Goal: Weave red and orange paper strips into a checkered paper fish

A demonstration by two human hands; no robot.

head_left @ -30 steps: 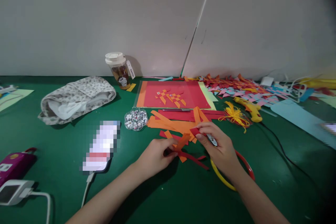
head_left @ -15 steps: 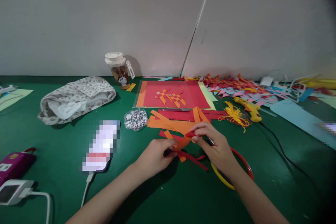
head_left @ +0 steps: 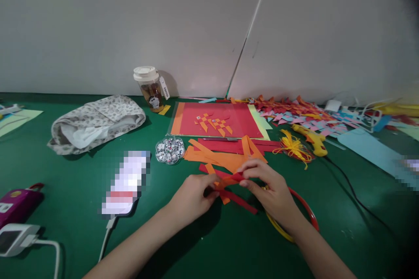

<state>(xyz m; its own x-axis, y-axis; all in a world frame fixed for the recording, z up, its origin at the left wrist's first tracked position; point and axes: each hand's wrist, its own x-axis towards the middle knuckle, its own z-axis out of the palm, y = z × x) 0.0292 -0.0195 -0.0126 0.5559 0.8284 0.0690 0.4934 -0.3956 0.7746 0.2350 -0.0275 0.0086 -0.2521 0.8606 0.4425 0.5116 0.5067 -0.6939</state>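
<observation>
Pinching paper strips (head_left: 231,178), a "COFFEE"-tagged cup (head_left: 152,93) standing beyond.

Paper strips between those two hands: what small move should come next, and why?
Perhaps the right hand should gently draw the paper strips taut: the left hand pinches them near where they cross, and the right fingers hold the other end.

Your left hand (head_left: 195,192) and your right hand (head_left: 269,186) hide the ends of the paper strips (head_left: 228,180) that you pinch; your right also covers part of the ring (head_left: 307,207). The phone (head_left: 126,183) has a blurred screen. The left edge cuts off the purple pouch (head_left: 20,204); the worktop's (head_left: 203,248) near edge is out of view.
</observation>
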